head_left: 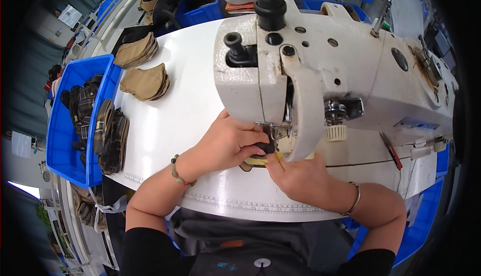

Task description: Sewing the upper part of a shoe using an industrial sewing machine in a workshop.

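A white table [183, 60], marked with a ruler scale [260, 208] along its near edge, is topped by a white sewing machine [355, 70]. Two tan cloth stacks [144, 82] are laid at the far left, with dark plaid pieces [111, 138] piled at the left edge. A red-handled tool [393, 153] is placed on the right, and a dark piece [266, 144] is held under the needle area.

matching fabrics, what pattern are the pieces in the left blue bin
The pieces are dark plaid, best seen in the head view.
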Available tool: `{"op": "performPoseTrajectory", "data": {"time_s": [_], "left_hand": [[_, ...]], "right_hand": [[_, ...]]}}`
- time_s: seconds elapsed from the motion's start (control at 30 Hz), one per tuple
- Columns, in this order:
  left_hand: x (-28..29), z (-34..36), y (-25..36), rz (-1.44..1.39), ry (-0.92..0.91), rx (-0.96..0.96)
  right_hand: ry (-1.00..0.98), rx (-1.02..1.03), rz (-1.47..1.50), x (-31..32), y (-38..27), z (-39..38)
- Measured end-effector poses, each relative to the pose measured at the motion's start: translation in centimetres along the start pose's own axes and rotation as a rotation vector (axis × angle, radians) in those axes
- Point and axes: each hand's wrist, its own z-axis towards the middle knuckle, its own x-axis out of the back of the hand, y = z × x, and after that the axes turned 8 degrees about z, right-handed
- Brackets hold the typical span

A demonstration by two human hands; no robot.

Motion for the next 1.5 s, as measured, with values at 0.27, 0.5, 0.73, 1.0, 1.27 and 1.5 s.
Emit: {"op": "performPoseTrajectory", "data": {"time_s": [0.27,0.5,0.73,1.0,1.27,1.5], "left_hand": [[-0.2,0.1,0.0,0.083,0.056,-0.161],[-1.3,-0.3,-0.3,0.096,0.147,-0.194],[-1.4,0.0,-0.4,0.128,0.156,-0.242],[-0.7,0.7,-1.2,0.083,0.108,-0.09],[1.1,2.4,0.0,-0.238,0.109,0.114],[0.3,2.5,-1.4,-0.067,0.269,-0.105]], "right_hand": [[-0.024,0.034,-0.041,0.4,-0.5,-0.1],[-0.061,0.032,-0.009,0.5,-0.5,0.0],[-0.048,0.014,0.065,0.6,-0.3,0.3],[-0.048,-0.037,-0.056,-0.9,0.9,0.3],[0.025,0.007,-0.107,-2.8,2.4,-0.6],[-0.055,-0.059,-0.073,-2.1,2.0,-0.3]]}}
